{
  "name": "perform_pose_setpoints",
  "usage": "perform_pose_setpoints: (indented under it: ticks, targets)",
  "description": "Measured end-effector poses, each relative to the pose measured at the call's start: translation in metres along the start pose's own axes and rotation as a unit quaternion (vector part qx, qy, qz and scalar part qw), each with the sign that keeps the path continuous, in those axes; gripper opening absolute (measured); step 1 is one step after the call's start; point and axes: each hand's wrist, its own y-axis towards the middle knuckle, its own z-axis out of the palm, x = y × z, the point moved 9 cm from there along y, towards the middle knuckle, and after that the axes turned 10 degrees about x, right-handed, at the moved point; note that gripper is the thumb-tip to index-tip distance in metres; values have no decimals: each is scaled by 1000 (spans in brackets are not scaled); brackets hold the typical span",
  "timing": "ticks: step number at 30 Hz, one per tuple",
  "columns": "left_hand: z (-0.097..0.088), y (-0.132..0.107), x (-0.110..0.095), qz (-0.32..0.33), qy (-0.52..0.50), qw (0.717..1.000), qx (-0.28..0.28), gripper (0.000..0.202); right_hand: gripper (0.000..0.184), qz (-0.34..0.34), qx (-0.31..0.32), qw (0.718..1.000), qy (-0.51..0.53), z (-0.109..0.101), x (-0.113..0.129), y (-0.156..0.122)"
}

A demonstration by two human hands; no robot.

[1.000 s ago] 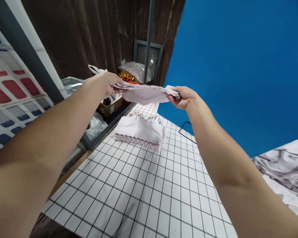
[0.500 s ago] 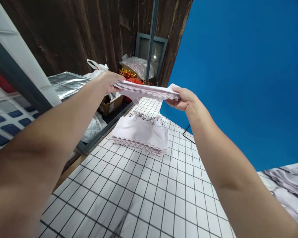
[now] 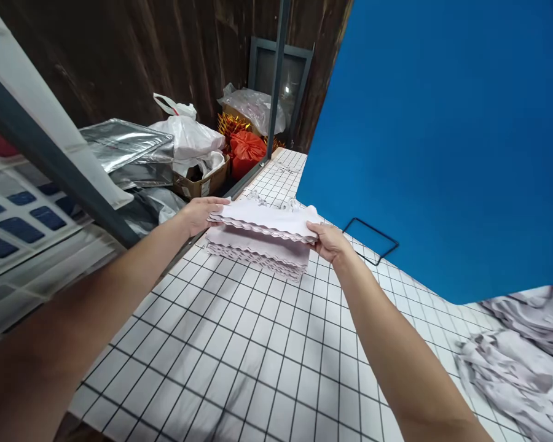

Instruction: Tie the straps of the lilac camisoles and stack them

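Observation:
Between my two hands a few layers of pale lilac fabric pieces with wavy edges [image 3: 262, 217] are stretched out flat. My left hand [image 3: 203, 215] is closed on their left end, and my right hand [image 3: 328, 240] pinches the right end, thumb on top. Just under them lies a stack of similar pale fabric pieces [image 3: 258, 252], its scalloped edges facing me. The held layers cover the back of that stack; whether they touch it I cannot tell. Both rest over a table with a white, black-gridded cover [image 3: 258, 344].
Crumpled pale fabric [image 3: 520, 374] lies at the right. A black wire frame [image 3: 373, 239] sits beside the blue panel [image 3: 433, 153]. Along the left stand a metal rack post [image 3: 276, 80], a cardboard box [image 3: 207, 181], a red bag [image 3: 246, 150] and plastic baskets [image 3: 27, 215].
Both hands have come down and nearer with the held fabric, from above the far end of the table to just over the stack. The held layers now lie flatter.

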Motion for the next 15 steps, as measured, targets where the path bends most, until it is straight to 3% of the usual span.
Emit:
perform_pose_setpoints:
  ticks: [7, 12, 15]
  targets:
    - [-3, -18, 23, -24, 17, 1000, -1, 24, 3, 10, -10, 999, -42, -3, -31, -20]
    - [-2, -22, 15, 11, 27, 1000, 0, 23, 6, 4, -6, 994, -108, -2, -28, -25]
    - [-8, -23, 17, -17, 136, 990, -13, 20, 9, 22, -23, 982, -188, -10, -30, -30]
